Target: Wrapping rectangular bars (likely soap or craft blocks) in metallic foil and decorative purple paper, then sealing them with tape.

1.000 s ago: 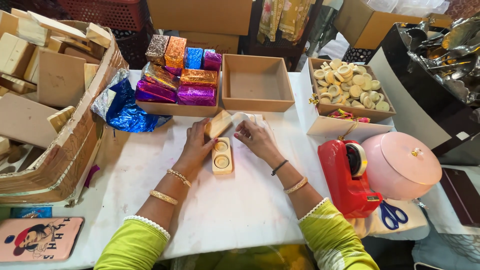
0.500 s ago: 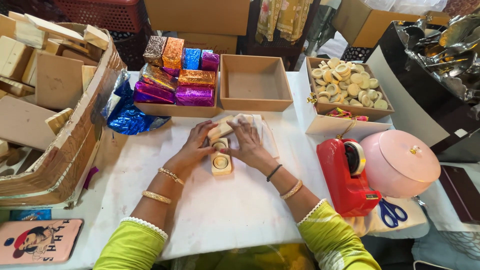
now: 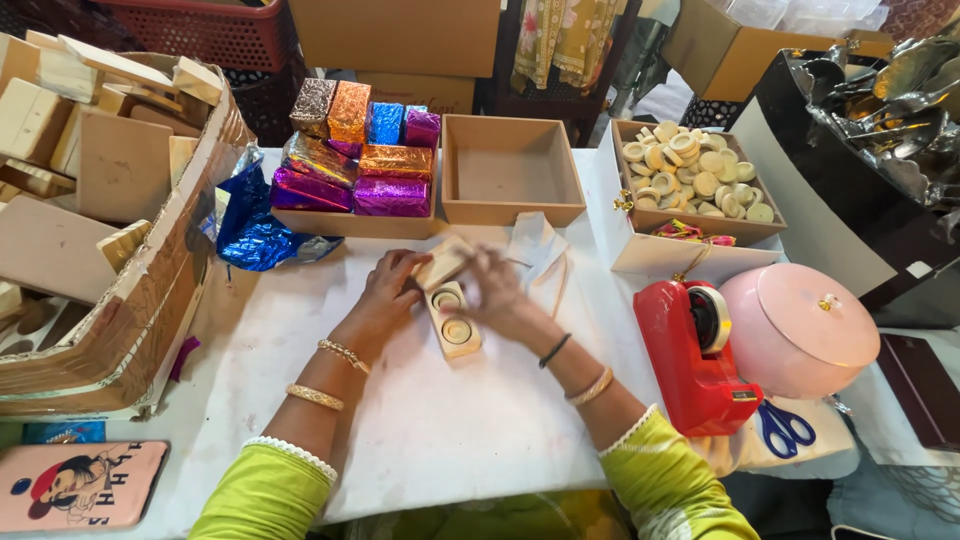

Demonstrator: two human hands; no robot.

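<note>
A small wooden block with two round recesses holding discs (image 3: pixel 455 322) lies on the white table (image 3: pixel 450 430). My left hand (image 3: pixel 385 292) rests at its left side, fingers touching a flat wooden lid (image 3: pixel 443 262) tilted over the block's far end. My right hand (image 3: pixel 493 292) grips the same lid from the right; it looks blurred. Both sleeves are lime green, with bangles on both wrists.
Behind the hands stand a tray of foil-wrapped blocks (image 3: pixel 355 150), an empty wooden tray (image 3: pixel 510 170) and a tray of round wooden discs (image 3: pixel 690 170). A cardboard box of wood pieces (image 3: pixel 90 200) sits left. A red tape dispenser (image 3: pixel 700 350), pink lidded pot (image 3: pixel 800 325) and scissors (image 3: pixel 785 430) are right.
The lid has been brought over the far end of the recessed block, and both hands have closed in around it. My right hand moved left, off the white paper.
</note>
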